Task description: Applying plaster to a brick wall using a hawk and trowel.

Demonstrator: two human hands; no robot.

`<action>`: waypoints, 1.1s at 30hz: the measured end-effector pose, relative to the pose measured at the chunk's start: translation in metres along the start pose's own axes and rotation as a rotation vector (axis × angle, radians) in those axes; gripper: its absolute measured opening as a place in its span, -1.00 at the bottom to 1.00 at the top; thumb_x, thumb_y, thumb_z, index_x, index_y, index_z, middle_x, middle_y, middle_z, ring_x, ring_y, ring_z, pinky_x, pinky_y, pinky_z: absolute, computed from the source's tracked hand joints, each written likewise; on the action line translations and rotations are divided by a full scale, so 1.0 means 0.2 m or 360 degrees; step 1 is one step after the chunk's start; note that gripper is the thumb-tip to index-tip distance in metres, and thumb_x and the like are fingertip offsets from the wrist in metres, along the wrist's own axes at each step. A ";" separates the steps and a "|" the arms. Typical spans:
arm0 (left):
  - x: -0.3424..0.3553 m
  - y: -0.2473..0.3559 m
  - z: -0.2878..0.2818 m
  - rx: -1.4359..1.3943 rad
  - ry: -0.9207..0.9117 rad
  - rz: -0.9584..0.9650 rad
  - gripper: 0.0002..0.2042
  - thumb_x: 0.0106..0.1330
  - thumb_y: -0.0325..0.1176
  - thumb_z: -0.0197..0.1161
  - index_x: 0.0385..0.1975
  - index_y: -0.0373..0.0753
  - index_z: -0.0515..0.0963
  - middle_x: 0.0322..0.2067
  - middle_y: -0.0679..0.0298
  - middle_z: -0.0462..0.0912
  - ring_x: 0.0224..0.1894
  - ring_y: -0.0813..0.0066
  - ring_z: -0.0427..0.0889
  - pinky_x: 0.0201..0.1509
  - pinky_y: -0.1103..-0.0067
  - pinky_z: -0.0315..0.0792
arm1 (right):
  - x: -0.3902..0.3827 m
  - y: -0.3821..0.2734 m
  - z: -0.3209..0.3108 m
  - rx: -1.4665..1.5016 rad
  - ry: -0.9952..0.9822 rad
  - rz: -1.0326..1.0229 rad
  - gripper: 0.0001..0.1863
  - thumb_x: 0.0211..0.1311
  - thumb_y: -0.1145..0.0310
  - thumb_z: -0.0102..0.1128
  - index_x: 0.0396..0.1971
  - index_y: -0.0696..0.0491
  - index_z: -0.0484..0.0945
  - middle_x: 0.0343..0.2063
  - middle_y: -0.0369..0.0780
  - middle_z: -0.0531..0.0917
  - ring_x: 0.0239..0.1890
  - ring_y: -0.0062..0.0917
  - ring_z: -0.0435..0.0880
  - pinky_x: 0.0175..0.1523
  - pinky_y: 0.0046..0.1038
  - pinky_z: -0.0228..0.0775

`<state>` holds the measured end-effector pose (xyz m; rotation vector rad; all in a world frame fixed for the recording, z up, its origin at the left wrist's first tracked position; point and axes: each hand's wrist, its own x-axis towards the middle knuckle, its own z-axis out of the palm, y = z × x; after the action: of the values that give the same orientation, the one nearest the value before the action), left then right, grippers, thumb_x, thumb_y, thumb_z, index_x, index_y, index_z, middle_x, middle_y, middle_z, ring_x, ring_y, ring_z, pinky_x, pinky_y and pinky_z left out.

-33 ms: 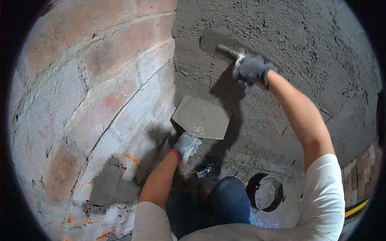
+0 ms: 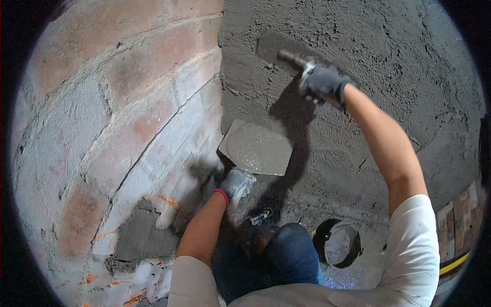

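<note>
Board: the flat, four-sided board [image 2: 276,153] is up near the corner where two walls meet. It is tipped, and a wet, shiny layer of grey mud sits on its top.
Left hand: the left hand [image 2: 238,184], in a grey glove, is at the bottom edge of the board. Its fingers are curled in and clamped on the board; the very spot they grip is hidden.
Red band: a thin red band [image 2: 222,196] goes round the left wrist, just below the board.
Right hand: the right hand [image 2: 325,83], in a dark glove, is up and to the right of the board. Its fingers are wrapped tight on the trowel's handle.
Trowel: the trowel [image 2: 292,57] is above the board, with its flat plate against the grey wall.
Grey wall: the bumpy grey wall [image 2: 399,77] is above and to the right of the board.
Brick wall: the brick wall [image 2: 138,71] is left of the board.
Bucket: a round bucket [image 2: 354,245] with grey stuff inside is below and right of the board.
Knee: a knee in blue cloth [image 2: 291,250] is below the board.
</note>
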<state>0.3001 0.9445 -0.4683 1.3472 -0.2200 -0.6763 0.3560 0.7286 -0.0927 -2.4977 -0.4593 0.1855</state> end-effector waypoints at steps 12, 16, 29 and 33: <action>-0.08 0.39 0.19 -0.0331 0.0235 -0.0075 -0.72 0.22 -0.23 -0.08 -0.31 -0.31 0.47 -0.67 0.31 0.45 -0.70 0.46 0.41 -0.74 0.60 0.22 | -0.34 0.68 0.37 -0.1005 0.0536 -0.0572 -0.75 0.00 0.26 0.03 -0.48 0.18 0.40 -0.63 -0.03 0.53 -0.58 -0.17 0.51 -0.42 -0.28 0.35; -0.08 0.54 0.24 -0.0152 0.0321 -0.0112 -0.71 0.22 -0.22 -0.08 -0.30 -0.31 0.48 -0.68 0.27 0.46 -0.74 0.46 0.39 -0.77 0.60 0.20 | -0.29 0.58 0.54 -0.0929 0.0381 -0.0653 -0.62 -0.17 0.11 0.06 -0.49 0.15 0.53 -0.42 0.03 0.56 -0.32 -0.16 0.54 -0.21 -0.21 0.37; 0.08 0.22 0.55 -0.0215 0.0356 -0.0045 -0.91 0.08 -0.32 0.17 -0.56 -0.18 0.50 -0.72 0.35 0.47 -0.76 0.56 0.41 -0.76 0.64 0.25 | 0.28 0.25 0.01 -0.1824 0.0364 -0.0904 -0.73 -0.15 0.30 -0.04 -0.60 0.15 0.58 -0.58 -0.05 0.59 -0.52 -0.25 0.58 -0.39 -0.29 0.39; 0.08 0.13 0.40 -0.0592 0.0371 -0.0159 -0.89 0.05 -0.32 0.21 -0.56 -0.20 0.50 -0.72 0.34 0.47 -0.78 0.54 0.40 -0.76 0.65 0.25 | 0.28 0.14 -0.18 -0.2386 0.0536 -0.1246 -0.75 -0.10 0.35 -0.07 -0.65 0.19 0.56 -0.58 -0.06 0.59 -0.50 -0.24 0.59 -0.37 -0.29 0.41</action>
<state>0.2795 0.8719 -0.4276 1.0708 0.1559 -0.6023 0.4248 0.7092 -0.0804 -3.1950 -1.8541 -1.3068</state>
